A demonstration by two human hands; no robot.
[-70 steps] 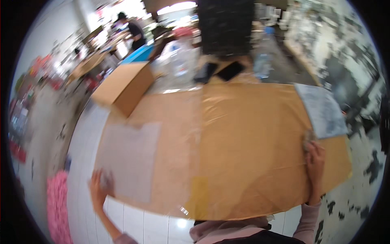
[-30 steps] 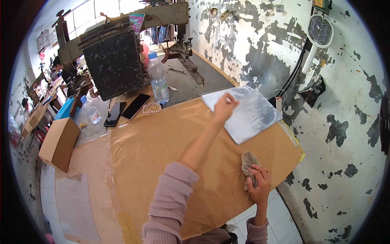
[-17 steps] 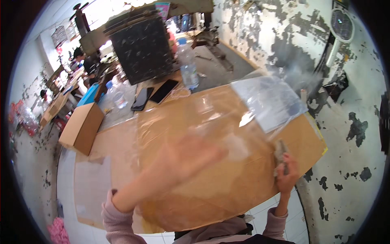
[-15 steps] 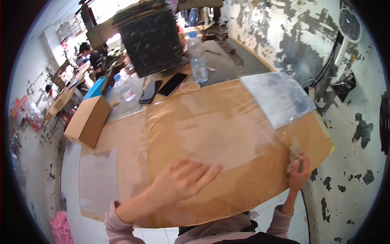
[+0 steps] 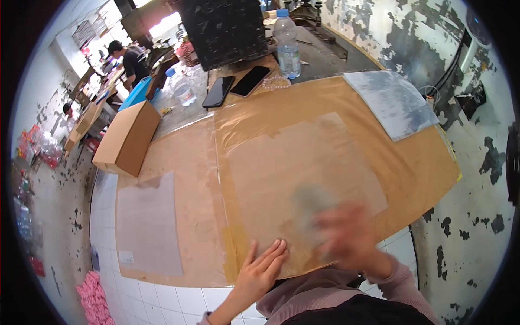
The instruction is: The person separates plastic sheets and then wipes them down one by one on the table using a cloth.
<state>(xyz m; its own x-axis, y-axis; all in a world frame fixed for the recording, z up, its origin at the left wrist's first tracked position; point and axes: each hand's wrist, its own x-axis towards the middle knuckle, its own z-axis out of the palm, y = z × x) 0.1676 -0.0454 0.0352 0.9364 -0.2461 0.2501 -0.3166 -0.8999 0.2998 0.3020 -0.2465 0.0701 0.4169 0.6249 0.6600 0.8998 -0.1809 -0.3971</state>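
A thin translucent sheet point(image 5: 292, 157) lies flat on the brown, film-covered tabletop point(image 5: 411, 168) in front of me. My left hand point(image 5: 261, 271) rests near its front left corner, fingers stretched out and holding nothing. Blurred by motion, my right hand point(image 5: 349, 233) grips a greyish rag point(image 5: 314, 208) over the near right part of the sheet. The rag's exact shape is smeared. Another translucent sheet point(image 5: 149, 225) with a small pale label lies at the left.
A grey-white plate point(image 5: 390, 103) lies at the far right. Along the back are two phones point(image 5: 250, 81), a beaded string point(image 5: 276, 82), water bottles point(image 5: 287, 49) and a black box point(image 5: 222, 32). A cardboard box point(image 5: 127, 138) stands at the left. A person point(image 5: 132, 62) sits beyond.
My right hand has brought the rag leftward from the table's right edge onto the sheet. My left hand has come down nearer to me, onto the front edge. The view has shifted slightly.
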